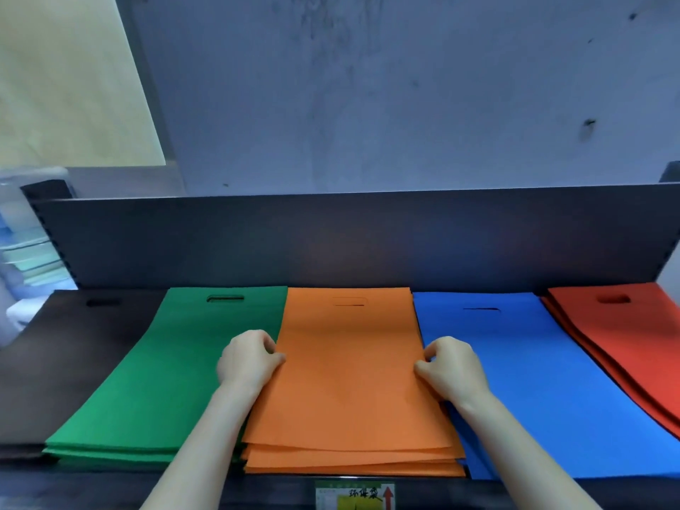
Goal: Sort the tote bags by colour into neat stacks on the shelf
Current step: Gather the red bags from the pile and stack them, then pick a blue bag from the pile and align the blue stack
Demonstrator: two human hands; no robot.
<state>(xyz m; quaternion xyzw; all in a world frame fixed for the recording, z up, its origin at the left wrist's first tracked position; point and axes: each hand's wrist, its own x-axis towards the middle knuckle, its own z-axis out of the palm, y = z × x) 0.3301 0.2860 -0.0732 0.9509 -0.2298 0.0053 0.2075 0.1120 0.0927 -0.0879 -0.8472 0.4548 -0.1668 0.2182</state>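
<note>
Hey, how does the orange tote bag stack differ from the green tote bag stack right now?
The orange tote bag stack is gripped at both side edges by the left hand and right hand; the green tote bag stack lies untouched. Orange's front edges fan unevenly; green's look tidier. Both lie flat, handle slots rearward.

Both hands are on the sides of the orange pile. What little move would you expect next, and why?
Probably a gentle squeeze and nudge to square the orange stack. The left hand and right hand pinch its two side edges, and the lower bags fan out unevenly at the front, while the green stack and blue stack lie close alongside.
</note>
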